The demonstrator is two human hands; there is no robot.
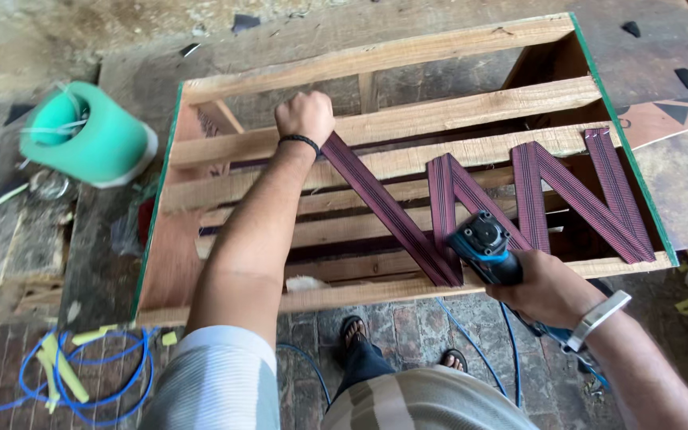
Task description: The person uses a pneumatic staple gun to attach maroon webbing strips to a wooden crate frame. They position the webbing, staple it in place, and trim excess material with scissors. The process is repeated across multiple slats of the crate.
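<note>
Along near rail of wooden frame (376, 56), right hand (547, 288) clenched around blue staple gun (483, 248) on maroon webbing (384, 203), left hand (305, 115) fisted gripping webbing's far end; gaps between slats open, gun's nose hidden.

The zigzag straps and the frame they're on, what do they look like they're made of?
The zigzag straps look like woven webbing, probably fabric or elastic: maroon with fine dark lengthwise stripes, matte, folding flat at each turn. The frame is bare, unfinished wood: pale, rough-sawn, with visible grain and knots. The left hand grips the strap end on a slat; the right hand holds a blue power tool.
</note>
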